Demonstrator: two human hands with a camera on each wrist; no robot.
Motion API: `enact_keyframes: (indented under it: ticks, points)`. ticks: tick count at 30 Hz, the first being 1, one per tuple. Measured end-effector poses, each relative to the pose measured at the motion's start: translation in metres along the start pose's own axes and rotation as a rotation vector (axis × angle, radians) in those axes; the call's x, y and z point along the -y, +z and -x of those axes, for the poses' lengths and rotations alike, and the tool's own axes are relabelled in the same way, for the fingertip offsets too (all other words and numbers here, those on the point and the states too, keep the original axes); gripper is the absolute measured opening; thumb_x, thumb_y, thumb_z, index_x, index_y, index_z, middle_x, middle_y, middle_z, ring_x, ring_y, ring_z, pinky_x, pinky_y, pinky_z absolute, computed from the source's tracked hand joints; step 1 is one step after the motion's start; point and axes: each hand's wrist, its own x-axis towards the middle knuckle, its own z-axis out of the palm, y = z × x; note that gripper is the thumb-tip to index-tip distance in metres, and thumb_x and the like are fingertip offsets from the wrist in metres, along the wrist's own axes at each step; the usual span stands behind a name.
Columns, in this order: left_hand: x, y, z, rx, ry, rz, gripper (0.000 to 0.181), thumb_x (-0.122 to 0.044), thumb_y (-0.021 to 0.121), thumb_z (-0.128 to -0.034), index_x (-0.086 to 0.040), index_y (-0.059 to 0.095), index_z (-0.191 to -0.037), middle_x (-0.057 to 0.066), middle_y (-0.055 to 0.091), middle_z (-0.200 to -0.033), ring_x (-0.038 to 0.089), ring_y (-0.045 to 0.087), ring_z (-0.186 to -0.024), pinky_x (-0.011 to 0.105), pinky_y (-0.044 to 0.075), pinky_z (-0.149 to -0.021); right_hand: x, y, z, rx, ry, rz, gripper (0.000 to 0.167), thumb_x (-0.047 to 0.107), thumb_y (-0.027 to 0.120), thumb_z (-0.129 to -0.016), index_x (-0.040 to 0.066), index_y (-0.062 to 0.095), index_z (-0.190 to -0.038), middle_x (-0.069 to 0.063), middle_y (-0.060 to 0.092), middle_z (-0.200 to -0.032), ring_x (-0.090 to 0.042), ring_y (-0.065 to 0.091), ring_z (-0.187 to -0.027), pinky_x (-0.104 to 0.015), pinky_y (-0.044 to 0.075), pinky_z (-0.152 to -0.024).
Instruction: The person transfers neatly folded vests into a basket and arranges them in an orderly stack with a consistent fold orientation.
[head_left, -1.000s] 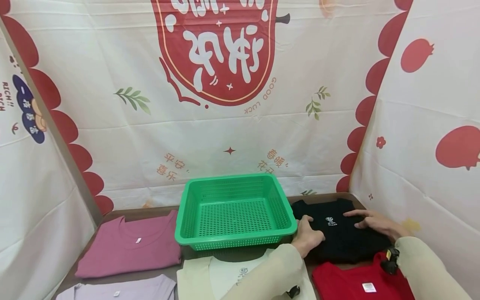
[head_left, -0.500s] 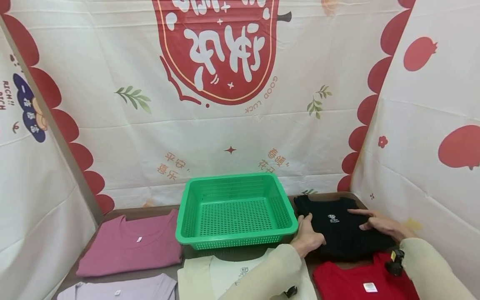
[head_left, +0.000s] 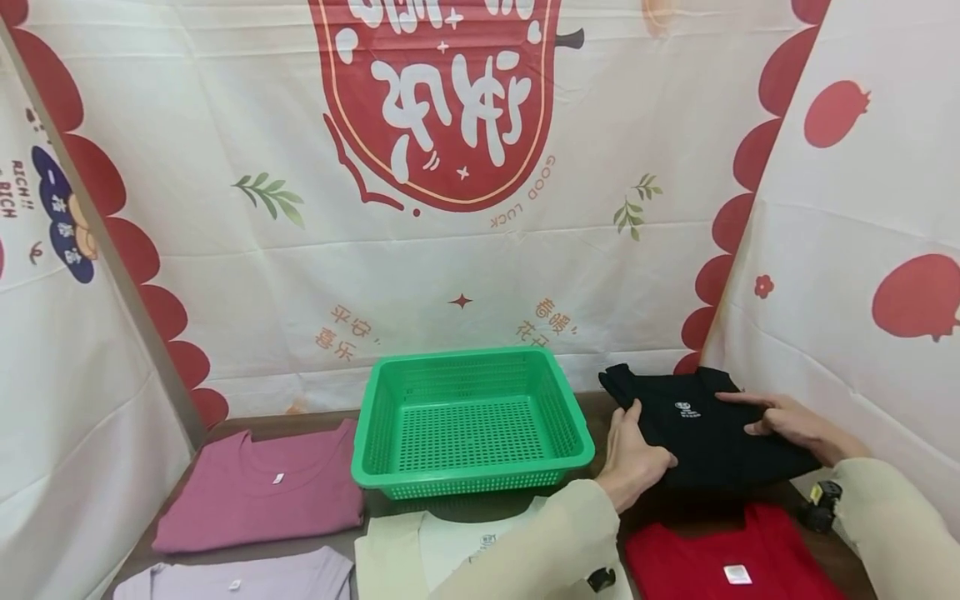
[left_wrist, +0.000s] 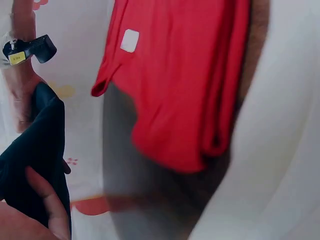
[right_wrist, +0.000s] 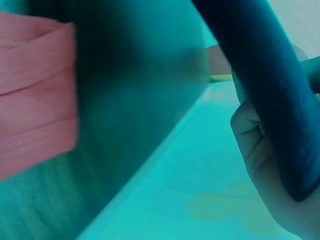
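Black shirt (head_left: 701,442) is held up at right of frame, just above table (head_left: 602,410), white print facing up. Left side is gripped by fingers of left hand (head_left: 633,462); right side is gripped by fingers of right hand (head_left: 798,425). Two sides are likely held so folds stay neat. Green basket (head_left: 472,481) is set in middle, perhaps so it can be reached easily. Red shirt (head_left: 712,554) at lower right and pink shirt (head_left: 262,500) at left are laid apart, likely so colors are not mixed.

Beige L sleeve (head_left: 547,542), matching R sleeve (head_left: 885,508), blk R wrist cam (head_left: 825,505) w/ yel label (left_wrist: 17,58)
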Motion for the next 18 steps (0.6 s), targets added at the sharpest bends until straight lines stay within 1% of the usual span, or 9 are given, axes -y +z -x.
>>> enact_keyframes:
  ticks: [2, 3, 4, 7, 9, 10, 14, 16, 18]
  points:
    - [-0.007, -0.004, -0.002, -0.002, 0.011, -0.011, 0.095, -0.005, 0.088, -0.0682, -0.029, 0.051, -0.152, -0.010, 0.050, -0.146, 0.013, 0.052, -0.132, 0.033, 0.050, -0.108, 0.005, -0.006, -0.001, -0.015, -0.001, 0.011, 0.058, 0.008, 0.059, -0.091, 0.005, 0.053, -0.149, -0.038, 0.046, -0.148, 0.004, 0.048, -0.112, -0.036, 0.047, -0.086]
    - [-0.011, -0.006, -0.002, 0.000, 0.015, -0.016, 0.095, -0.006, 0.088, -0.0691, -0.030, 0.051, -0.152, -0.010, 0.049, -0.148, 0.013, 0.051, -0.133, 0.034, 0.049, -0.109, 0.008, -0.009, -0.001, -0.021, -0.013, 0.013, 0.058, 0.008, 0.059, -0.092, 0.004, 0.052, -0.149, -0.039, 0.046, -0.147, 0.004, 0.047, -0.111, -0.034, 0.047, -0.085]
    - [-0.014, -0.009, -0.003, 0.002, 0.019, -0.021, 0.094, -0.007, 0.088, -0.0697, -0.031, 0.050, -0.152, -0.009, 0.049, -0.149, 0.014, 0.051, -0.134, 0.035, 0.049, -0.110, 0.012, -0.010, -0.002, -0.024, -0.013, 0.005, 0.058, 0.008, 0.058, -0.093, 0.005, 0.050, -0.151, -0.039, 0.044, -0.148, 0.000, 0.048, -0.114, -0.033, 0.047, -0.084]
    - [-0.024, -0.019, -0.003, 0.005, 0.019, -0.030, 0.093, -0.008, 0.087, -0.0716, -0.034, 0.049, -0.153, -0.008, 0.045, -0.155, 0.015, 0.049, -0.139, 0.038, 0.049, -0.111, 0.024, -0.013, -0.004, -0.049, -0.008, 0.014, 0.059, 0.008, 0.057, -0.095, 0.005, 0.047, -0.153, -0.039, 0.039, -0.151, -0.025, 0.046, -0.122, -0.031, 0.046, -0.085]
    - [-0.029, -0.026, -0.004, 0.012, 0.020, -0.033, 0.093, -0.009, 0.087, -0.0732, -0.035, 0.047, -0.154, -0.008, 0.042, -0.159, 0.017, 0.047, -0.142, 0.041, 0.048, -0.112, 0.033, -0.013, -0.006, -0.061, -0.020, 0.013, 0.059, 0.006, 0.057, -0.095, 0.001, 0.045, -0.153, -0.039, 0.037, -0.153, -0.041, 0.040, -0.125, -0.035, 0.046, -0.087]
    - [-0.031, -0.030, -0.004, 0.015, 0.026, -0.040, 0.094, -0.009, 0.087, -0.0736, -0.035, 0.047, -0.154, -0.008, 0.042, -0.160, 0.017, 0.046, -0.144, 0.041, 0.048, -0.112, 0.037, -0.013, -0.006, -0.065, -0.017, 0.009, 0.059, 0.006, 0.056, -0.095, 0.001, 0.044, -0.153, -0.039, 0.035, -0.154, -0.044, 0.038, -0.127, -0.038, 0.046, -0.088]
    - [-0.037, -0.051, -0.008, 0.034, 0.047, -0.063, 0.094, -0.010, 0.086, -0.0762, -0.036, 0.044, -0.156, -0.008, 0.039, -0.163, 0.019, 0.043, -0.147, 0.043, 0.046, -0.114, 0.054, -0.009, -0.010, -0.074, -0.024, -0.023, 0.061, 0.007, 0.055, -0.098, 0.003, 0.040, -0.156, -0.038, 0.032, -0.156, -0.051, 0.031, -0.133, -0.049, 0.043, -0.093]
    - [-0.038, -0.066, -0.012, 0.049, 0.062, -0.070, 0.093, -0.010, 0.086, -0.0777, -0.036, 0.044, -0.156, -0.006, 0.038, -0.164, 0.020, 0.041, -0.150, 0.044, 0.044, -0.116, 0.063, -0.006, -0.013, -0.080, -0.024, -0.046, 0.062, 0.009, 0.055, -0.099, 0.005, 0.038, -0.158, -0.037, 0.031, -0.157, -0.053, 0.028, -0.136, -0.053, 0.042, -0.096]
    - [-0.037, -0.082, -0.014, 0.070, 0.070, -0.067, 0.092, -0.010, 0.085, -0.0797, -0.035, 0.043, -0.157, -0.004, 0.035, -0.166, 0.022, 0.038, -0.152, 0.047, 0.043, -0.117, 0.073, -0.001, -0.018, -0.086, -0.026, -0.077, 0.063, 0.011, 0.056, -0.099, 0.006, 0.036, -0.159, -0.037, 0.029, -0.159, -0.055, 0.025, -0.139, -0.063, 0.040, -0.102]
